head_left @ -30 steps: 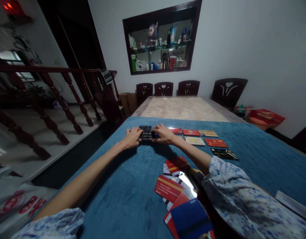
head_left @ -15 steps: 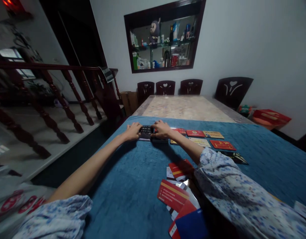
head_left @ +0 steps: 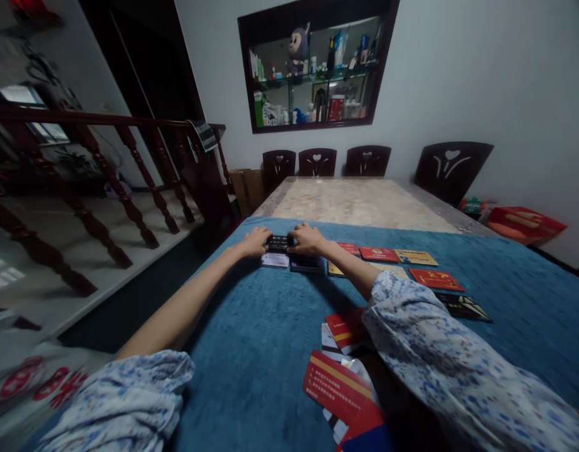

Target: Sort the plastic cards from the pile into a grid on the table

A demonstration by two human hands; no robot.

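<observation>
A black card (head_left: pixel 279 242) with pale print lies between my two hands near the far edge of the blue cloth. My left hand (head_left: pixel 256 242) is closed on its left end. At its right end, the fingers of my right hand (head_left: pixel 308 239) are bent and gripping. Just in front of the black card is a white card (head_left: pixel 275 260). Beside it, below my right hand, sits a dark stack of cards (head_left: pixel 308 265). My right forearm covers part of the card rows, and my fingertips are partly hidden.
Red cards (head_left: pixel 378 254), a tan card (head_left: pixel 416 257) and a black patterned card (head_left: pixel 463 306) lie in rows to the right. Nearer, a loose pile of red and white cards (head_left: pixel 339 384) spreads beside my right sleeve. A wooden railing (head_left: pixel 115 213) runs along the left.
Both hands have shifted slightly away from me with the black card, so the white card and dark stack in front show more. The whole view has tilted a little.
</observation>
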